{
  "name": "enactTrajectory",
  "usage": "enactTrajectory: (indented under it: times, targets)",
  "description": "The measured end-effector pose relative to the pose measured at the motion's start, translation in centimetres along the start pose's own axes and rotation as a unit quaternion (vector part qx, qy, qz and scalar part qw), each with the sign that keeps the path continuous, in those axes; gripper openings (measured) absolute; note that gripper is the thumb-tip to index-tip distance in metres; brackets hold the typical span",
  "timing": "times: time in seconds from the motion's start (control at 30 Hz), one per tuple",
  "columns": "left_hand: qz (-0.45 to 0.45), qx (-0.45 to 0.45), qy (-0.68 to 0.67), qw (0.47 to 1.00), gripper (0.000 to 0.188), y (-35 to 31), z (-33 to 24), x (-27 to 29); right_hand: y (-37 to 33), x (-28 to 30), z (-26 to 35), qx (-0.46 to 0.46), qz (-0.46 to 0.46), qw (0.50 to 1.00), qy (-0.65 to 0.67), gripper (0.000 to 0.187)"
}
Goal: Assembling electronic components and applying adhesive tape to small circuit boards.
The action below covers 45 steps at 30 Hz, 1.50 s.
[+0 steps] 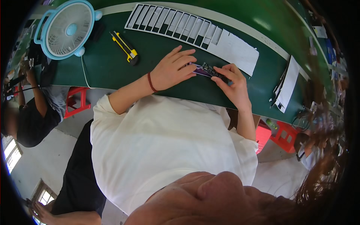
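Note:
Over the green table, my right hand (233,83) pinches a small black circuit board (210,69) between thumb and fingers, with tiny parts showing on its face. My left hand (170,70), a dark red cord round its wrist, curls its fingers over the left end of a thin purple strip (203,71). That strip runs from my left fingers to the board; whether the two are joined is too small to tell. The left thumb is hidden behind the hand. Left of my left hand lies a yellow-and-black utility knife (125,48).
A long slotted white tray (168,23) lies beyond my hands, its right part a plain white sheet (236,48). Back left stands a light blue fan (69,30) with its cable. White sheets (288,84) lie at the right. Red stools (78,101) and other people sit beside the table.

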<state>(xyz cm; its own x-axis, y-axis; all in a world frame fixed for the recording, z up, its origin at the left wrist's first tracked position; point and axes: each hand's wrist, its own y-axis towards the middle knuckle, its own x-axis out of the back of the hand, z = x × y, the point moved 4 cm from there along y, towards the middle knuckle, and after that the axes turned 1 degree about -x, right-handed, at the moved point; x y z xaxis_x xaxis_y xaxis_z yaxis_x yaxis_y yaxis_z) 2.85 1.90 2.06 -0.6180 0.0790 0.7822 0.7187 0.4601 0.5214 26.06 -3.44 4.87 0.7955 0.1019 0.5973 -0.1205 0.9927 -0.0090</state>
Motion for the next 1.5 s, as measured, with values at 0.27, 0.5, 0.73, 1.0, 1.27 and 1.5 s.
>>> enactTrajectory:
  times: [0.27,0.5,0.73,1.0,1.27,1.5]
  targets:
    - [0.053,0.036,0.034,0.997,0.015,1.4,-1.2,0.8,0.1,-0.4,0.0,0.073,-0.032,0.996,-0.026,0.036]
    - [0.123,0.028,0.056,0.990,0.007,1.9,-1.1,0.5,0.0,-0.8,0.5,0.143,-0.032,0.986,-0.077,0.039]
    - [0.106,0.022,-0.010,0.994,0.021,1.7,-0.1,0.3,0.0,-0.8,0.3,0.122,-0.013,0.991,-0.057,0.040]
    - [0.088,0.015,-0.013,0.996,0.027,1.5,0.0,0.7,0.0,-0.4,-0.9,0.084,-0.032,0.996,-0.031,0.036]
    - [0.126,0.026,0.059,0.990,0.022,1.8,-1.0,0.8,1.6,-0.1,-1.0,0.086,0.034,0.996,-0.009,0.038]
    - [0.143,0.019,0.045,0.988,0.022,2.5,-0.5,0.6,1.5,-0.5,0.0,0.119,0.023,0.992,-0.044,0.038]
